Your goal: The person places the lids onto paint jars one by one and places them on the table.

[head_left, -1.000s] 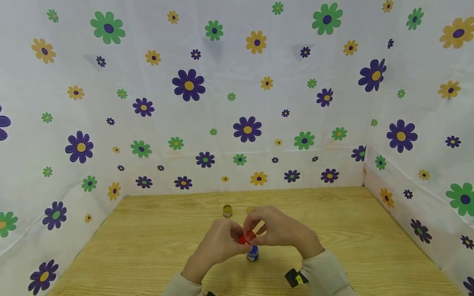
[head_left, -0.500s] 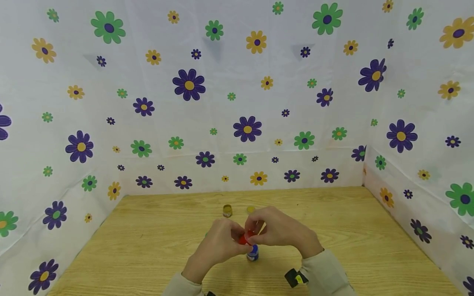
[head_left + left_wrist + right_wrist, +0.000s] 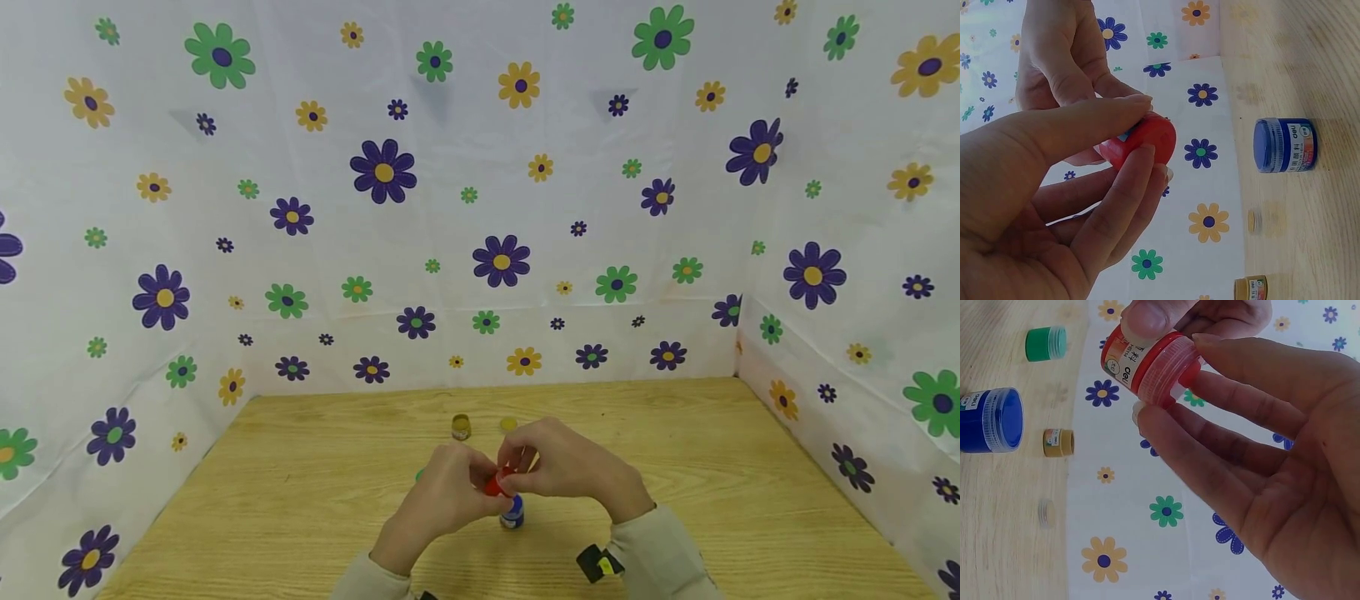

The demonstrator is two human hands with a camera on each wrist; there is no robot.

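Both hands meet in front of the body, above the table. My left hand [image 3: 446, 492] grips a small red paint jar [image 3: 1130, 357] by its labelled body, thumb on one side and fingers on the other. Fingers of my right hand [image 3: 566, 462] pinch the jar's clear ribbed lid [image 3: 1163, 370], which sits on the jar. The jar is tilted on its side; the left wrist view shows its red base [image 3: 1163, 137]. Just below the hands stands a blue paint jar [image 3: 512, 512] with its clear lid on.
Farther back on the wooden table [image 3: 315, 467] stand an uncapped yellow paint jar [image 3: 461, 427] and, to its right, a loose lid [image 3: 508, 424]. A green paint jar [image 3: 1044, 344] is mostly hidden behind the left hand in the head view. Flowered cloth [image 3: 435, 208] walls surround the table.
My right fingers have shifted slightly around the lid, while the left hand keeps its hold on the red jar. Slightly more of the green jar shows past my left hand.
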